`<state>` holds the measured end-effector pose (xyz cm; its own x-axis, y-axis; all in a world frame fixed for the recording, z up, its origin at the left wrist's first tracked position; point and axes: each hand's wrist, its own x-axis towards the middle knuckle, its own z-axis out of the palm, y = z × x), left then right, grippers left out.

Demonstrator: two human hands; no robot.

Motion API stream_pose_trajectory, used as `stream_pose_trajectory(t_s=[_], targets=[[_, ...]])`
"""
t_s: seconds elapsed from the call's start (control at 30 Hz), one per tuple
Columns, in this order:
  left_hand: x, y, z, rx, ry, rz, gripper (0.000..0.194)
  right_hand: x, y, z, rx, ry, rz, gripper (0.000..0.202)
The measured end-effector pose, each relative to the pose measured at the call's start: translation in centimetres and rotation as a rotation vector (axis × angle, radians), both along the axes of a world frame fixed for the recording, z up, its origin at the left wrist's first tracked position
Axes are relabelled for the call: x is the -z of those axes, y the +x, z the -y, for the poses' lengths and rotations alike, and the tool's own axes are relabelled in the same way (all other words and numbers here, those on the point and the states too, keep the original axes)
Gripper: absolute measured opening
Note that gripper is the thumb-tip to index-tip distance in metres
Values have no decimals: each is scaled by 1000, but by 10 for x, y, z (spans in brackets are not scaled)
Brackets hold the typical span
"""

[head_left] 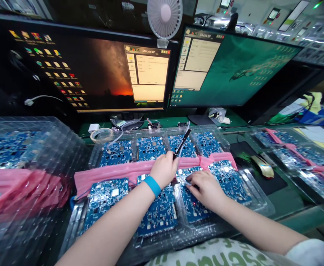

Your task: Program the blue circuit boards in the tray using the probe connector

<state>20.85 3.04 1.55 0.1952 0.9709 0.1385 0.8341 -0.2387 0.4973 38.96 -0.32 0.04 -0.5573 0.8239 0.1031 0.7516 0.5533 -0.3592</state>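
Note:
My left hand [164,170], with a blue band round its wrist, is closed on a black pen [182,143] that points up and away. Beside the pen runs a thin whitish cable [181,150], which comes down between my hands. My right hand [206,187] is closed, thumb and fingers pinched at the cable's lower end over a blue circuit board [191,212]. A small red light glows on that board. My fingertips partly hide the cable's end. Several more blue boards lie in the clear plastic tray [182,233], with a pink strip [112,173] across its middle.
Stacked trays of boards with pink strips [40,184] stand left; another tray [295,155] lies right. Two monitors [101,74] and a small fan [165,18] are behind. A tape roll [101,135] sits behind the tray, a mouse [262,167] on a black pad to the right.

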Motion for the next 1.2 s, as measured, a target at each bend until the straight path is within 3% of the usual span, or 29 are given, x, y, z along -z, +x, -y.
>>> stream_pose_trajectory(t_s=[0.23, 0.33, 0.43, 0.6, 0.7, 0.8, 0.97, 1.07, 1.2], targets=[[0, -1, 2, 2, 6, 7, 15, -11, 2, 4, -26, 73, -18, 14], [0, -2, 2, 0, 11, 10, 16, -21, 15, 2, -44, 143, -46, 14], [0, -3, 1, -1, 7, 13, 16, -26, 56, -14, 22, 226, -66, 15], [0, -4, 0, -6, -10, 27, 18, -18, 159, -48, 402, 449, 9, 25], [1, -4, -1, -12, -27, 34, 18, -17, 183, -48, 508, 423, 58, 25], [1, -4, -2, -19, -36, 41, 18, -25, 152, -34, 360, 374, -6, 24], [0, -3, -2, -17, -39, 47, 17, -38, 54, -10, -222, 75, 15, 21], [-1, -3, -2, -8, -34, 47, 17, -34, 20, -5, -284, -18, 63, 30], [-2, -2, -1, 1, -30, 47, 17, -21, 11, -8, -248, -31, 77, 25]])
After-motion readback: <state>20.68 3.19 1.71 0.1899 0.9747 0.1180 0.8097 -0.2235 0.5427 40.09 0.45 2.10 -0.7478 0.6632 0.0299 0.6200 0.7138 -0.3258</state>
